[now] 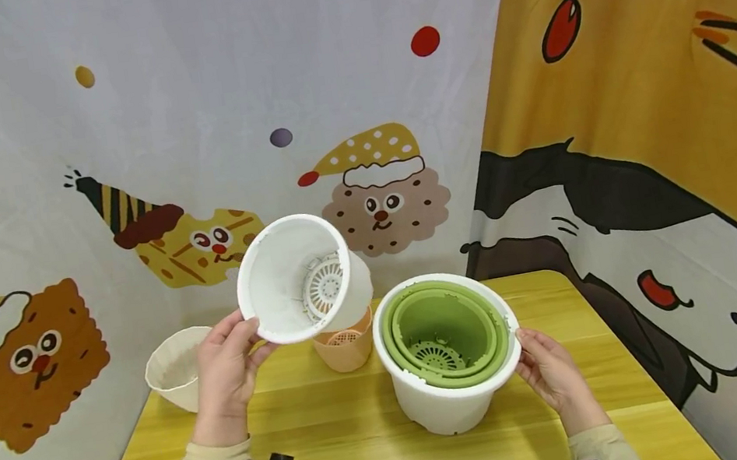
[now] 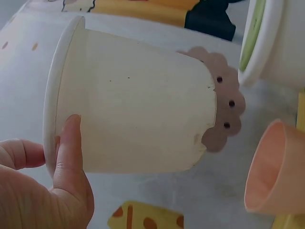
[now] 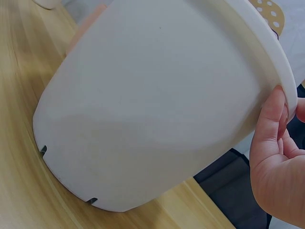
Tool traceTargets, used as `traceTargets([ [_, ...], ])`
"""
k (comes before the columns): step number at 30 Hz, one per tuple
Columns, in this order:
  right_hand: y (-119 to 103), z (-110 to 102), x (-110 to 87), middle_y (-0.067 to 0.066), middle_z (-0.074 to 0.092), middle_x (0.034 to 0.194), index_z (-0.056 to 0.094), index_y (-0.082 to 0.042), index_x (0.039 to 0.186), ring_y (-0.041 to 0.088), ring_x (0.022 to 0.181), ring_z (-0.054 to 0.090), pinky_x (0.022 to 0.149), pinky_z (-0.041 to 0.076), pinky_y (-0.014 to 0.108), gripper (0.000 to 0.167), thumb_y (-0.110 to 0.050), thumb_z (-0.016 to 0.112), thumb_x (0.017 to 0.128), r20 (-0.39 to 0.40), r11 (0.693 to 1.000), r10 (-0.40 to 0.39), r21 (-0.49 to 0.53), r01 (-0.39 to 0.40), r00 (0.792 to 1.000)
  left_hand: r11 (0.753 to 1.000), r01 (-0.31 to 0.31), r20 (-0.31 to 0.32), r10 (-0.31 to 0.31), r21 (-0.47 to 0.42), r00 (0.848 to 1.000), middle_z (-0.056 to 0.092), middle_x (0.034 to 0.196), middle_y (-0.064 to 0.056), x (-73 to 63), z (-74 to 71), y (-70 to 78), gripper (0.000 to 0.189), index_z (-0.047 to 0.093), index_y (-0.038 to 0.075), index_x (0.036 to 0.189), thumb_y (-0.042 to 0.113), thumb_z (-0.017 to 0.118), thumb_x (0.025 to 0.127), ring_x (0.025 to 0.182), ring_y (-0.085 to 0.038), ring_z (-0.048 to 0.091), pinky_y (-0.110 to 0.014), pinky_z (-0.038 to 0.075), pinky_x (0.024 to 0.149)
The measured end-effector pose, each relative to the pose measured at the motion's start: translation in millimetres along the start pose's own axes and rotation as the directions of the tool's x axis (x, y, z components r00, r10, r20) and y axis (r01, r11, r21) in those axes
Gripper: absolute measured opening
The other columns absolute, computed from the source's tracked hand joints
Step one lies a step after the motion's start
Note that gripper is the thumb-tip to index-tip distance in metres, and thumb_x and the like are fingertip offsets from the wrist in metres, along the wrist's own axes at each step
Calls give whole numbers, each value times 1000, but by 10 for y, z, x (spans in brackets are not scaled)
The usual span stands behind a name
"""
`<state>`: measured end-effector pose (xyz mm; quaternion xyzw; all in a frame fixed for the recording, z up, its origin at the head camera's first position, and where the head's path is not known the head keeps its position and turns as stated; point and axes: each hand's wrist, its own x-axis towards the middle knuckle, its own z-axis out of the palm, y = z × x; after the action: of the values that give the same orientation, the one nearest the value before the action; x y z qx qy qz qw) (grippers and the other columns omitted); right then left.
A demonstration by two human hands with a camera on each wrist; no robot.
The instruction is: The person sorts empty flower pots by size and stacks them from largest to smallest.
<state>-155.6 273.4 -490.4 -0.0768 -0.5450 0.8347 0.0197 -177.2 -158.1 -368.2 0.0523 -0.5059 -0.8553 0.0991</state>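
Observation:
My left hand [image 1: 227, 368] pinches the rim of a white plastic flower pot [image 1: 278, 290], lifted above the table and tilted so its slotted bottom shows. In the left wrist view the thumb or a finger lies along the outside of this pot [image 2: 143, 105]. To the right, my right hand [image 1: 554, 373] grips the rim of a larger white flower pot [image 1: 446, 408]. Nested inside that one are two green pots [image 1: 449, 325], one within the other. The right wrist view shows the large pot's outer wall [image 3: 143, 95] and notched base.
A small orange pot [image 1: 346, 352] stands behind, between the two white pots. At the back left is a cream faceted pot [image 1: 179, 367], partly behind my left hand. The wooden table [image 1: 343, 453] meets a printed cloth backdrop [image 1: 199, 128] at the rear and sides.

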Motion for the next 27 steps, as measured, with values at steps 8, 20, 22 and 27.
traceTargets([
  [8,1,-1,2,-2,64,90,65,-16,98,6,77,62,71,56,17,19,-14,48,105,-4,1000,6,-4,-6,1000,999,31,68,-29,-34,997,63,91,-7,-52,209,-91,24,74,7,94,-6,54,95,72,-15,64,-28,61,64],
  [20,13,-4,-2,-2,63,90,64,-15,98,6,77,61,70,56,17,18,-14,48,105,4,1000,9,-1,-9,1000,999,53,137,-54,6,989,64,88,-10,-57,569,-273,19,64,-11,109,-7,55,92,72,-17,65,-31,61,63],
  [22,13,-5,-1,-2,63,90,64,-15,98,6,77,61,70,56,17,18,-14,48,106,5,1000,6,1,-6,1000,998,62,146,-64,17,987,64,90,-11,-62,622,-308,21,62,-13,112,-7,56,93,72,-19,66,-32,61,64],
  [27,13,-6,3,-2,63,90,65,-15,98,6,77,61,70,56,17,19,-14,48,106,4,1000,-1,9,1,1000,995,83,188,-92,52,978,66,93,-14,-75,732,-396,27,59,-16,118,-5,56,93,71,-20,67,-30,61,61],
])
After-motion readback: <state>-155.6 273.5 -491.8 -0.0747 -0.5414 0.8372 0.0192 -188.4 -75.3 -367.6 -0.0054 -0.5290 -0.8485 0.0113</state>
